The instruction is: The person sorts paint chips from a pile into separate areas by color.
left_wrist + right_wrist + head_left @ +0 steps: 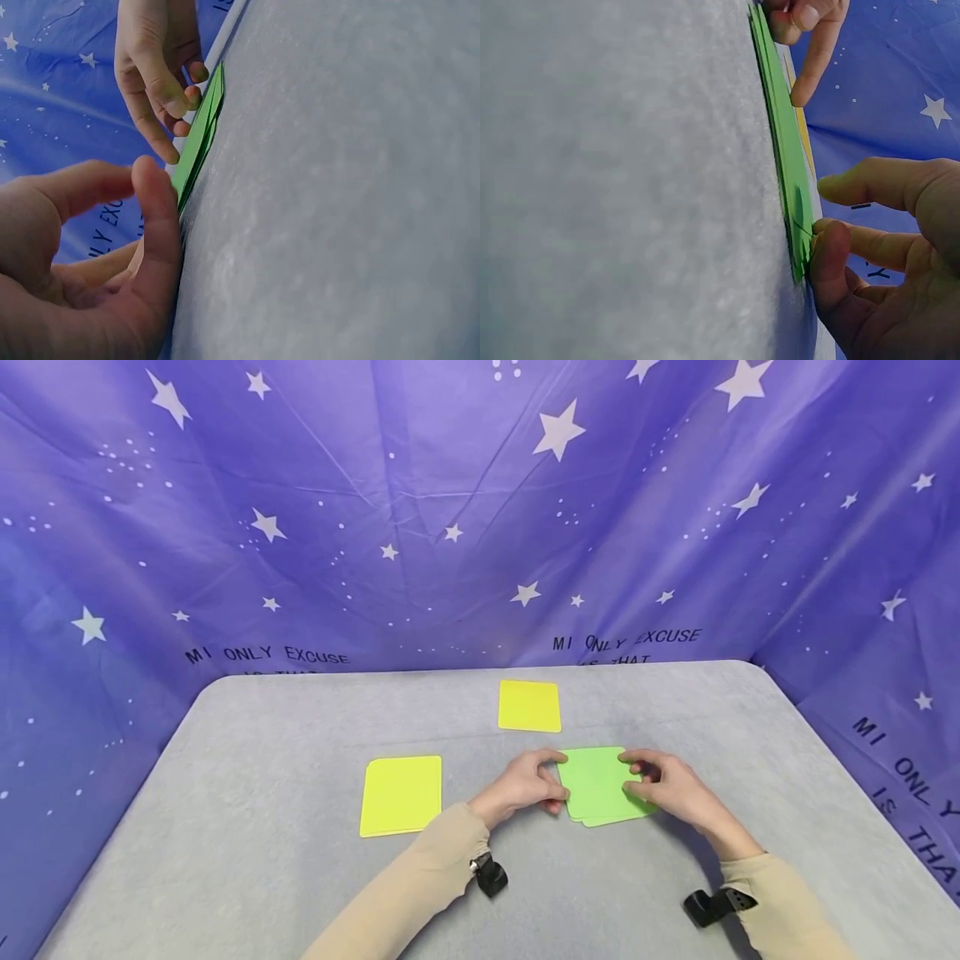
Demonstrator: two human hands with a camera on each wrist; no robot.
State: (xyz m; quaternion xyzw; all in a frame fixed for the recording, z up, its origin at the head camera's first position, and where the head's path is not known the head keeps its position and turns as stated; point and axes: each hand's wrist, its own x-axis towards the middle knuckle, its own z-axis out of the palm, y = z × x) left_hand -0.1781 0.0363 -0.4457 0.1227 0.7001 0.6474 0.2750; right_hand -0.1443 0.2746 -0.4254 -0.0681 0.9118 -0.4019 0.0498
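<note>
A small stack of green square cards (596,783) lies on the table, its lower cards sticking out askew at the near edge. My left hand (528,781) is at the stack's left side, index fingertip by the far corner and thumb lower down the edge. At the right side my right hand (671,785) has its thumb and index finger spread apart, their tips overlapping the cards in the head view. From the right wrist, the right thumb (829,251) shows right at the stack's edge. Card edges appear slightly fanned in the left wrist view.
One yellow square card (529,706) lies farther back, behind the green ones. More yellow cards (402,793), stacked slightly unevenly, lie to the left near my left sleeve (420,877). A purple star-printed cloth (450,485) hangs behind the grey table (247,760).
</note>
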